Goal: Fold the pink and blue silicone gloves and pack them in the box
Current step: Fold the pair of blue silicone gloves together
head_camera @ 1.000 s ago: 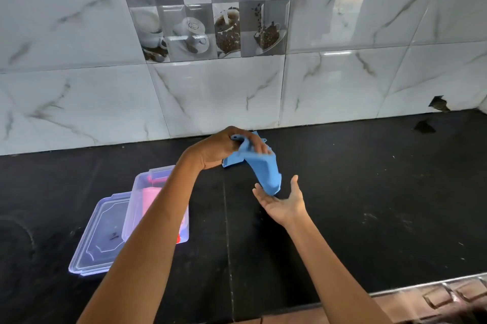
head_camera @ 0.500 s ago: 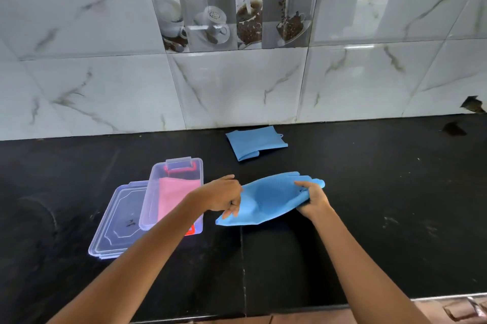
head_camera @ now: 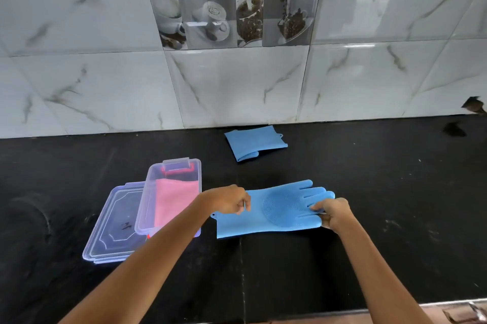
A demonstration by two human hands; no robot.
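A blue silicone glove [head_camera: 274, 209] lies flat on the black counter, palm bristles up, fingers pointing right. My left hand [head_camera: 228, 199] pinches its cuff end. My right hand [head_camera: 334, 214] grips its fingertips. A second blue glove [head_camera: 254, 142], folded, rests near the wall. The clear plastic box [head_camera: 150, 189] stands to the left with a folded pink glove [head_camera: 175, 201] inside.
The box's clear lid [head_camera: 113, 229] lies under and to the left of the box. A white marble tiled wall [head_camera: 237, 86] rises behind the counter. The counter's front edge [head_camera: 434, 304] runs along the lower right.
The blue glove went from hanging in my left hand to lying spread flat on the counter, with both hands holding its ends. The camera view has tilted down.
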